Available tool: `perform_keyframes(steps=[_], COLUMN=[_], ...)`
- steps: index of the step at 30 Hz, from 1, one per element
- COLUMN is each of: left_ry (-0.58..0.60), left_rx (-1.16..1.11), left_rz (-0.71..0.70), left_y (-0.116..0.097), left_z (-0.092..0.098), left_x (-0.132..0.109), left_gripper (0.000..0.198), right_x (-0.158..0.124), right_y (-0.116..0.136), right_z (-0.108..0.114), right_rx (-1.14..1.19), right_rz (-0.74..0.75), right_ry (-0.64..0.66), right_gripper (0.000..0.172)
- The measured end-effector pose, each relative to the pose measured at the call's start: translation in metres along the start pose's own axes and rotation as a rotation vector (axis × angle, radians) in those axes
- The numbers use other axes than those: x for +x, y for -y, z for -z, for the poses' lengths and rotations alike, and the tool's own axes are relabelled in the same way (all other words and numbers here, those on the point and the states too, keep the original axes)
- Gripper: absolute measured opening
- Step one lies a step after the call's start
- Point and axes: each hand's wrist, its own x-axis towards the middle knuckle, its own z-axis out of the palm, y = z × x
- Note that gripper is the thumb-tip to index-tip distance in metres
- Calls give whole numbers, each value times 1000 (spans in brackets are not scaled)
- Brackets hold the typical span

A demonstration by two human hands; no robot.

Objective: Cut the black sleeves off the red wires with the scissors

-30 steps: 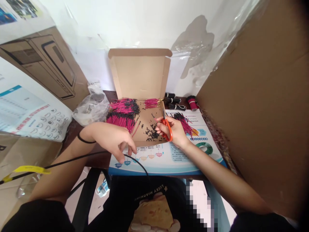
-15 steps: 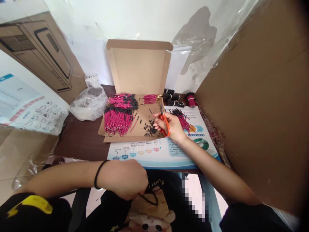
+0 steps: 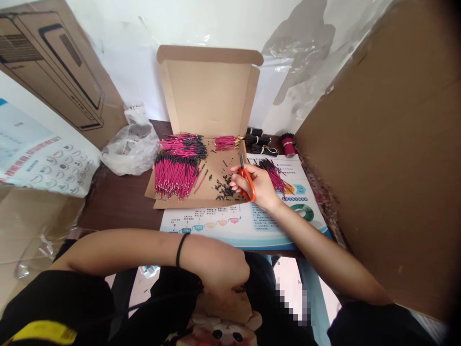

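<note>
Holding the orange-handled scissors (image 3: 247, 185) upright in the right hand (image 3: 260, 186), the person has the fingers firmly closed through the loops, and the blades look together, with their points up. This grip does not touch any wire now; it seems more a waiting grip than a cutting one. Just left of the grip, the small black bits (image 3: 224, 188) lie inside the opened cardboard box (image 3: 209, 96), which probably serves to catch them so they do not spread on the wooden table (image 3: 118, 211). Further left of the grip are the pink wires with black ends (image 3: 176, 175), and above it is a smaller bundle with gold tips (image 3: 226, 142). Just to the right, a loose bunch of wires (image 3: 273, 175) rests on the printed poster (image 3: 201, 226) (perhaps put apart from the others on purpose). The left hand (image 3: 221, 266), with a black wristband (image 3: 179, 251), is now pulled back against the dark shirt (image 3: 180, 298), so I cannot tell if its fingers are open or closed. Earlier it was further forward, and a black cable showed by it; now I cannot see this cable clearly. The right hand's grip looks the same as before.
</note>
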Motion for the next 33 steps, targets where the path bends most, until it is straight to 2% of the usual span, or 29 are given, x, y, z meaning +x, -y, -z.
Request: perform_keyframes(steps=[3,5,7,9,11,12,15,16,17,18,20,21,22,23,24,25,27,29,33], left_ry=[-205,-257,-246,-187,-103,-102,-124,-194,-353,-605,-1227,-1463,-1651,-1768,-1794,-1763,-1638,-1534,-1463], left_rx=[148,233,229,104,-52,-136,-512,-626,-695,-768,-813,-753,-709,-719,-765,-812,-910,-984,-1094], left_rz=[154,167,164,108,-53,-125,-219,-211,-203,-205,-198,-137,-79,-43,7,60,84,29,-95], left_y=[-11,-14,-12,-7,-2,1,13,20,27,36,57,68,79,88,96,102,108,108,103], left_z=[15,16,6,-10,-21,-21,1,13,26,38,56,61,63,63,61,59,52,48,45], left_x=[-9,-8,3,18,28,27,5,-6,-17,-26,-36,-37,-35,-32,-27,-23,-15,-12,-10], left_gripper=[22,20,21,18,14,18,14,15,15,18,24,22,19,17,12,6,15,22,22], right_x=[1,1,1,0,-1,-1,-1,0,0,0,0,-1,-1,-2,-3,-3,-4,-4,-2], right_y=[-1,-2,-1,-1,0,-1,-2,-3,-3,-4,-4,-4,-4,-5,-5,-5,-5,-6,-6], right_z=[0,0,0,0,0,0,0,0,0,0,-1,-2,-3,-3,-4,-5,-5,-5,-3], right_rx=[-9,-15,-26,-43,-49,-47,-41,-50,-61,-68,-59,-44,-27,-14,-9,-9,-24,-55,-115], right_rz=[10,17,17,17,18,20,42,55,69,79,87,88,92,100,109,116,121,119,124], right_ry=[12,17,14,-1,-17,-20,-21,-26,-36,-47,-58,-56,-55,-53,-49,-43,-15,14,5], right_gripper=[37,36,37,37,37,38,37,37,36,37,42,46,49,51,51,51,50,50,48])
